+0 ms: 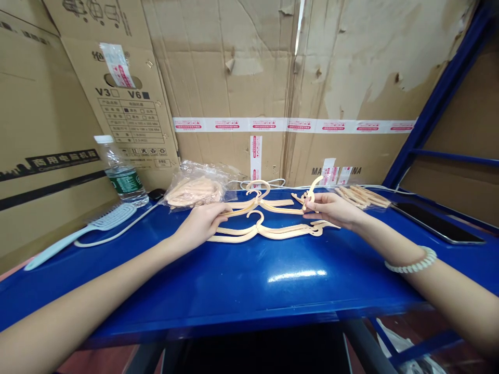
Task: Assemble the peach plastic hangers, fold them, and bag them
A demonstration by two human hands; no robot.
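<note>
Cream plastic clothes hangers lie in a row on the blue table. My left hand (205,221) is closed, its fingers and thumb pinching the left end of the rear hanger (280,209). My right hand (333,209) pinches a small curved hook piece (312,191) between thumb and fingers, at that hanger's right end. Whether the piece is joined to the hanger I cannot tell. Nearer to me lies another hanger (280,234), with a similar hook piece (318,226) at its right end; its left end passes by my left hand. More hanger parts (286,202) lie behind, partly hidden.
A clear plastic bag (198,189) of cream parts sits at the back left, near a water bottle (127,179) and a light-blue hairbrush (111,217). To the right are a bag of thin cream pieces (360,196) and a black phone (436,223). Cardboard (234,78) stands behind the table (234,280).
</note>
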